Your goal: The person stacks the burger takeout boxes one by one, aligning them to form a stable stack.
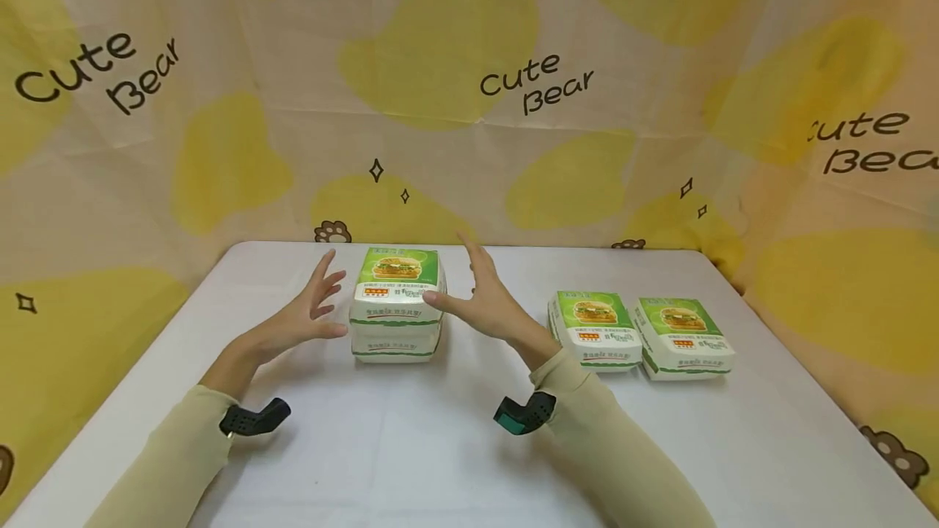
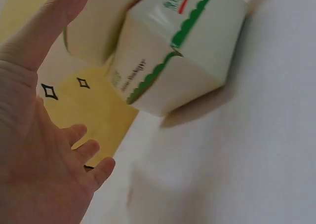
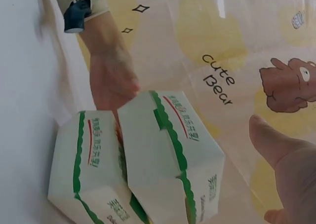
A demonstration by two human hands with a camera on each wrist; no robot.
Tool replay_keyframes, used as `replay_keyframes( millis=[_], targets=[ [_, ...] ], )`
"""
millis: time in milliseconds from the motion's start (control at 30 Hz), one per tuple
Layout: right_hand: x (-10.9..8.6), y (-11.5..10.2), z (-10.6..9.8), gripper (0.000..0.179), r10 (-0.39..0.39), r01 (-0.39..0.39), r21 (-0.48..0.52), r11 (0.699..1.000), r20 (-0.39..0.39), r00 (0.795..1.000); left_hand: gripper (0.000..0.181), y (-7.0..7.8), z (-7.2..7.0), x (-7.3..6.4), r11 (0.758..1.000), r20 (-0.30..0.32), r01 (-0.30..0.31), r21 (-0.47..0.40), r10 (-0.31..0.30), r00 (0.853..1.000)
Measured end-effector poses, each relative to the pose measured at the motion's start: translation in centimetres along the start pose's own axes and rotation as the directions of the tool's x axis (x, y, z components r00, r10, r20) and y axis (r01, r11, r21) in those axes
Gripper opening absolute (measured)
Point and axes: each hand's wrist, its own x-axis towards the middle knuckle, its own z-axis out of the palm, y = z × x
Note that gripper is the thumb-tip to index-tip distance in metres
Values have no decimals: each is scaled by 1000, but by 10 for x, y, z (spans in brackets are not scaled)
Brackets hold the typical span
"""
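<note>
Two burger boxes are stacked on the white table. The upper box (image 1: 397, 274), green and white with a burger picture, sits on the lower box (image 1: 394, 345). My left hand (image 1: 297, 314) is held to the left of the stack, fingers spread and nothing in them. On the other side is my right hand (image 1: 487, 296), its thumb overlapping the upper box's right edge in the head view. In the right wrist view that thumb (image 3: 276, 140) is apart from the upper box (image 3: 163, 155). The left wrist view shows the lower box (image 2: 197, 56) beyond my left palm.
Two more burger boxes stand side by side on the right of the table: a nearer-to-centre box (image 1: 596, 331) and an outer box (image 1: 684, 338). A printed cloth backdrop (image 1: 440, 104) hangs behind the table (image 1: 352, 463). Each wrist wears a black camera band (image 1: 255, 418).
</note>
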Motion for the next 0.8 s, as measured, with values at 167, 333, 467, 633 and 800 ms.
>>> replay_keyframes(
  millis=[167, 333, 467, 633, 800],
  targets=[
    [-7, 3, -21, 100, -13, 13, -2, 1000, -9, 1000, 119, 17, -16, -7, 998, -26, -69, 7, 70, 997],
    [-17, 8, -41, 98, -28, 27, -21, 999, -25, 999, 111, 32, -22, -8, 994, -48, -101, 29, 102, 994],
    [-26, 14, -53, 101, -28, 28, -18, 999, -36, 999, 103, 44, -23, -5, 992, -81, -124, 22, 126, 989],
    [-36, 21, -67, 100, -41, 40, -44, 998, -26, 999, 87, 54, -19, 3, 988, -103, -151, 0, 150, 983],
    [-45, 31, -81, 93, -55, 54, -92, 994, -11, 998, 79, 59, -10, 9, 987, -168, -158, 44, 163, 972]
  ],
)
